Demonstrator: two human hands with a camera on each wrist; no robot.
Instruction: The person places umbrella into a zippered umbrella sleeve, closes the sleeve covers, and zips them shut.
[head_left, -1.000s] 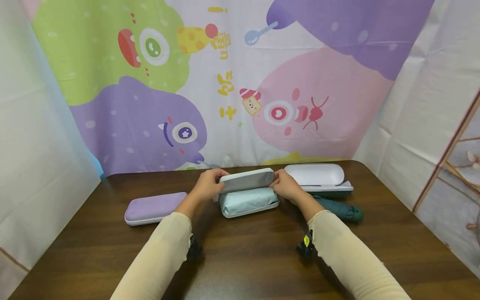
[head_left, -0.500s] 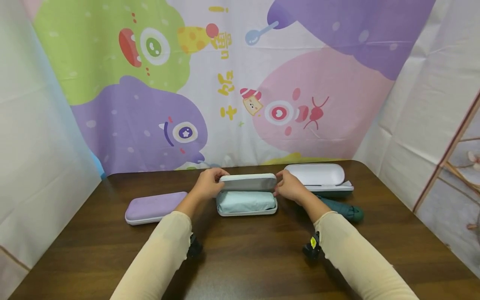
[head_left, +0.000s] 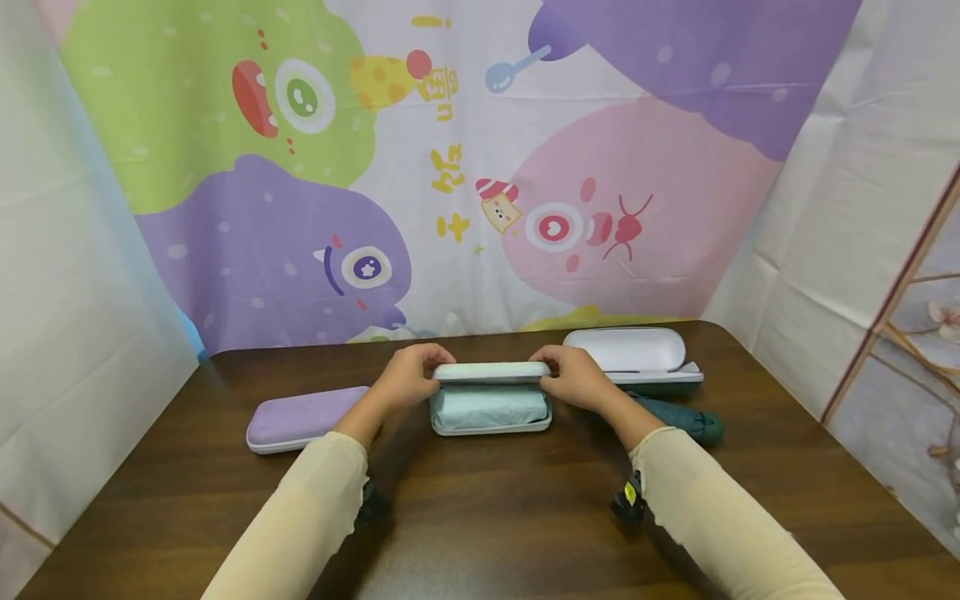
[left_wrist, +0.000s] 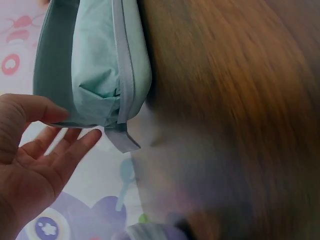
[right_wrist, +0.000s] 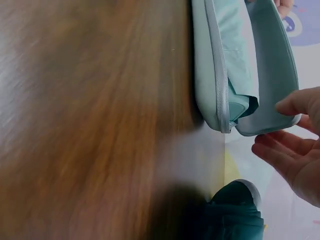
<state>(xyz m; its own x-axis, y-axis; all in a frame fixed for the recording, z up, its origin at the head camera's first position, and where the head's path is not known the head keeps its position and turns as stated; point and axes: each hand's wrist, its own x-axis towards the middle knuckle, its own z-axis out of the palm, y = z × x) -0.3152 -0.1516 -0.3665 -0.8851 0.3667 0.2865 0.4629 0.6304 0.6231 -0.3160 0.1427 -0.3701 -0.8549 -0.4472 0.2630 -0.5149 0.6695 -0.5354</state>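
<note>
In the head view a mint zip case (head_left: 491, 430) lies on the table with its lid (head_left: 491, 372) partly lowered. A folded mint umbrella (head_left: 490, 407) fills the base. My left hand (head_left: 405, 377) pinches the lid's left end, and my right hand (head_left: 577, 379) pinches its right end. The left wrist view shows the left thumb (left_wrist: 47, 111) on the inner face of the lid and the fingers behind it. Likewise, the right thumb (right_wrist: 291, 104) presses the lid's inside at the other corner. A grey tab (left_wrist: 121, 138) sticks out at the case's left end.
A closed purple case (head_left: 311, 417) lies to the left on the brown table (head_left: 480, 517). At the back right stands an open case with a white-lined lid (head_left: 630, 348). A dark green folded umbrella (head_left: 682, 419) lies before it. A printed curtain hangs behind.
The lid has tilted forward and down over the mint umbrella, with both hands moving along. The case has straightened a little, and its base now sits square to me.
</note>
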